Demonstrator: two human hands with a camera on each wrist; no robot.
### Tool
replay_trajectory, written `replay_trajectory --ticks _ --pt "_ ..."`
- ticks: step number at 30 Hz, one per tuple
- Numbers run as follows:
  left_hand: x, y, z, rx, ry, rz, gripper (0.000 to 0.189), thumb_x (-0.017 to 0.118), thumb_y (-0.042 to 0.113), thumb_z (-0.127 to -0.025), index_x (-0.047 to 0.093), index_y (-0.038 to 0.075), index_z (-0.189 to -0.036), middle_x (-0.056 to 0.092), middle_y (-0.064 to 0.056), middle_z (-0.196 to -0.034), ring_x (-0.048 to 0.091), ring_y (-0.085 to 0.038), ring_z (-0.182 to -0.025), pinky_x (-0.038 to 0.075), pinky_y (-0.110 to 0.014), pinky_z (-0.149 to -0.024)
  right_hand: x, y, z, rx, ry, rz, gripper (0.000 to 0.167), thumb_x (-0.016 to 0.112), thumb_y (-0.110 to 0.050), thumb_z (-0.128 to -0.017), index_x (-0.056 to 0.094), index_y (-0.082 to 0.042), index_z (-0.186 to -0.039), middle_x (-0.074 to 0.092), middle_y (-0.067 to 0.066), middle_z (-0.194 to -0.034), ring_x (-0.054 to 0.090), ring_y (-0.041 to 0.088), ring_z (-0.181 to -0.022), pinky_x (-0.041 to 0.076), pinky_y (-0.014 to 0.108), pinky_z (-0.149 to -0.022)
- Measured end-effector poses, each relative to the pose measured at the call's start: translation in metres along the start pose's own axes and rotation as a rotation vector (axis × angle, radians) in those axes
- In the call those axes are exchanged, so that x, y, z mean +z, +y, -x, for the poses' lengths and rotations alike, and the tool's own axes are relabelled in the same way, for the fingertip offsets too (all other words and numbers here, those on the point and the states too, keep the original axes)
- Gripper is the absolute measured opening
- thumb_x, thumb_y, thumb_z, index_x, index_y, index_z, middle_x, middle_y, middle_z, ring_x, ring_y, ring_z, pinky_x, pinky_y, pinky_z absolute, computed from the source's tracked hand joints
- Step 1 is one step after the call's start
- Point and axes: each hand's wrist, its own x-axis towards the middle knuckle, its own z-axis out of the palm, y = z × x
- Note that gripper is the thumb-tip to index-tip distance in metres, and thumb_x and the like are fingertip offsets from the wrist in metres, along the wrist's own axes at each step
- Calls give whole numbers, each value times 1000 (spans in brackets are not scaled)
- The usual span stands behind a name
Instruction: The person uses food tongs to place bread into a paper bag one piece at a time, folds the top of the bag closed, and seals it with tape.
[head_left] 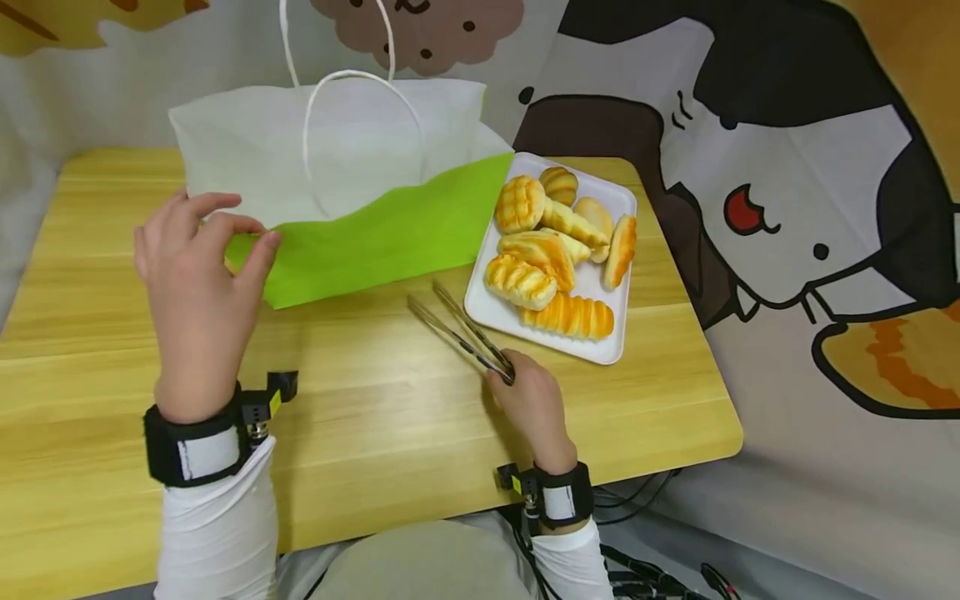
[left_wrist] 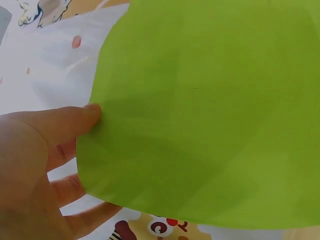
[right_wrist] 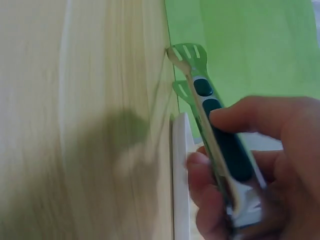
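A paper bag [head_left: 390, 229], bright green on the front with a white interior, lies mouth toward the back of the table. At its left edge my left hand [head_left: 197, 279] pinches the paper between thumb and fingertips; in the left wrist view the thumb [left_wrist: 75, 120] presses the green side. My right hand [head_left: 531, 404] grips metal tongs with dark green grip pads [right_wrist: 231, 152], slotted tips parted and pointing at the bag, nothing between them. Right of the tongs, a white tray [head_left: 487, 315] carries several bread pieces [head_left: 573, 317].
White cord handles [head_left: 305, 150] stand up from the bag's mouth. A cartoon-printed cloth [head_left: 795, 208] hangs behind and to the right of the wooden table [head_left: 360, 433]. Black cables [head_left: 645, 571] run below the table's front edge.
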Motion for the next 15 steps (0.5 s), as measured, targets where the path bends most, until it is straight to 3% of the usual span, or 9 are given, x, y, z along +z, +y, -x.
replay_trajectory --ticks 4,8,11,15 --pt "1 -4 2 4 -7 5 23 61 19 -85 65 -3 -92 52 -9 -120 27 -19 -126 13 -37 -105 0 0 1 4 -5 9 38 60 -29 -83 58 -11 -116 63 5 -97 59 19 -78 48 36 -62" --pt "2 -5 3 4 -7 14 22 59 18 -86 66 -2 -93 51 -8 -121 25 -17 -128 14 -38 -104 -2 1 3 -22 40 2 32 58 -36 -84 63 -15 -107 62 -3 -79 54 14 -61 43 30 -50" --pt "3 -4 6 14 -4 25 22 59 18 -86 66 -2 -92 51 -9 -121 25 -18 -128 14 -39 -105 -10 7 10 -9 45 -78 25 58 -40 -84 65 -21 -99 56 -9 -65 48 11 -53 38 26 -45" --pt "2 -3 8 36 4 36 21 60 17 -85 67 -3 -90 52 -10 -120 26 -19 -128 14 -39 -105 -30 14 21 63 30 -242 30 56 -46 -84 66 -24 -102 53 -8 -61 44 11 -49 35 25 -43"
